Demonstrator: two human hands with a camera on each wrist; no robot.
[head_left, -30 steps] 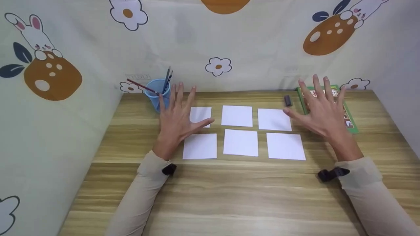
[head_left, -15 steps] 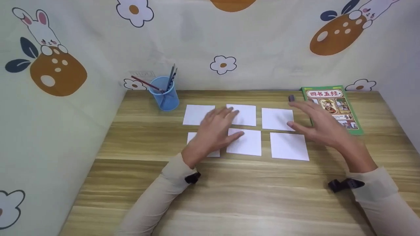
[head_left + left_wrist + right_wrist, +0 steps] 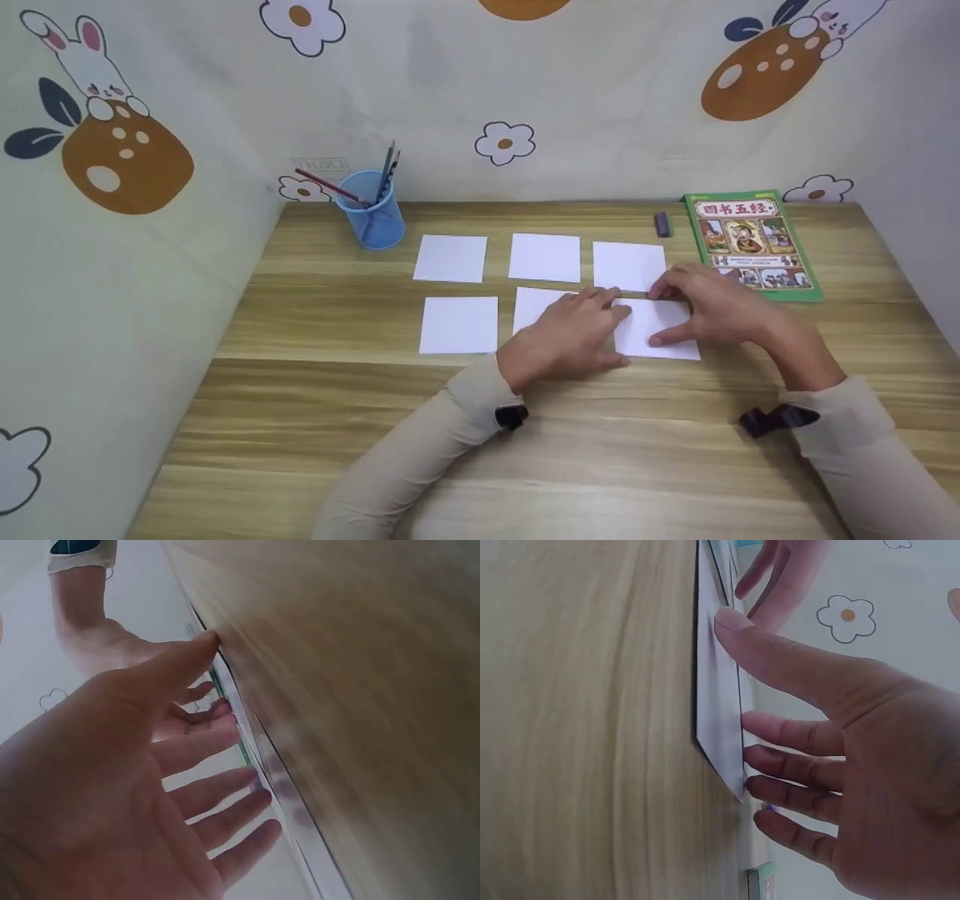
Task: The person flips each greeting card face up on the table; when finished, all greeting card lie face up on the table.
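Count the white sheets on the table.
6. Back row: far-left sheet, far-middle sheet, far-right sheet. Front row: near-left sheet; near-middle sheet, partly covered by the left hand; near-right sheet. Any stacked beneath would be hidden.

1. Cards (image 3: 459,325): smooth white paper, matt.
2. Surface (image 3: 585,450): wood-grained, smooth, a soft sheen at six o'clock.
3. Cup (image 3: 382,229), at ten o'clock from the cards: smooth blue plastic.
4. Book (image 3: 750,241), between two and three o'clock: smooth printed paper cover.
5. Backdrop (image 3: 420,97), at twelve o'clock: cloth-like, matt, faintly creased.
6. Sleeves (image 3: 420,446): matt cloth, softly wrinkled.
7. Wrist mounts (image 3: 512,417): black, plastic-looking.
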